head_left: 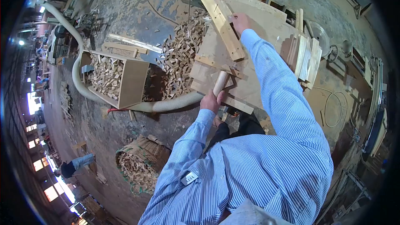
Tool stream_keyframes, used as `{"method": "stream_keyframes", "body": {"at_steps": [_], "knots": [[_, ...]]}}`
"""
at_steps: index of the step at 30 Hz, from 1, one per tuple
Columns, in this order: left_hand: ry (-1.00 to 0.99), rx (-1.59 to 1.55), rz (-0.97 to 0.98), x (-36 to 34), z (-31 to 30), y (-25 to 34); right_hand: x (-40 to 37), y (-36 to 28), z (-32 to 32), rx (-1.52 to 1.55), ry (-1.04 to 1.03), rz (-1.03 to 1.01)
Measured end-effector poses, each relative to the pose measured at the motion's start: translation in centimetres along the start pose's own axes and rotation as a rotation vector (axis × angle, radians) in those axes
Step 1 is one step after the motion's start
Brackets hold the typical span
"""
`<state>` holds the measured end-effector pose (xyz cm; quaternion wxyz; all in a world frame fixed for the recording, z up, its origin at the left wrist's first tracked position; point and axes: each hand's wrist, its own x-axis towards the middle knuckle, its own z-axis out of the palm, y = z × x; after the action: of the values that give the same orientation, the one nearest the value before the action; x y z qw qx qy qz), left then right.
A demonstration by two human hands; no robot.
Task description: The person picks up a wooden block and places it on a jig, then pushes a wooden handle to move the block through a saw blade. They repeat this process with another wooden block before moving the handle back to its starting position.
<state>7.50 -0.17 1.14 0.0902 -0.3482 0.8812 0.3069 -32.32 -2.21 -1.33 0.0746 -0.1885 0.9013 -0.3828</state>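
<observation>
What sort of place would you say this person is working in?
It looks like a woodworking shop: offcuts lie heaped on the floor, a ribbed hose, probably for dust extraction, runs past a wooden bin of wood pieces, and boards are stacked on the worktable.

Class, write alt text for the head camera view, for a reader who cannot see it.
A striped-shirted person works at a wooden worktable, left hand gripping a wooden cylinder, right hand near a long wooden strip. Wood offcuts lie heaped on the floor, in a box and in a basket.
</observation>
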Motion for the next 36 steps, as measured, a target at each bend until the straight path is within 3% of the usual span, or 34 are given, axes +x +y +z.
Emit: {"method": "stream_keyframes", "body": {"at_steps": [9,26,29,36], "knots": [[-0.035,0.025,-0.038,-0.1,-0.3,0.3,3.2,-0.5,2.3,0.097,0.036,-0.016],[0.007,-0.004,-0.018,6.6,0.5,4.5,10.7,1.3,0.7,-0.03,0.091,-0.073],[0.033,-0.012,0.005,7.5,0.6,5.3,11.7,1.3,0.0,0.02,0.026,-0.03],[0.059,0.033,-0.001,7.5,0.3,6.0,10.5,1.0,-2.1,0.057,0.077,-0.034]]}}
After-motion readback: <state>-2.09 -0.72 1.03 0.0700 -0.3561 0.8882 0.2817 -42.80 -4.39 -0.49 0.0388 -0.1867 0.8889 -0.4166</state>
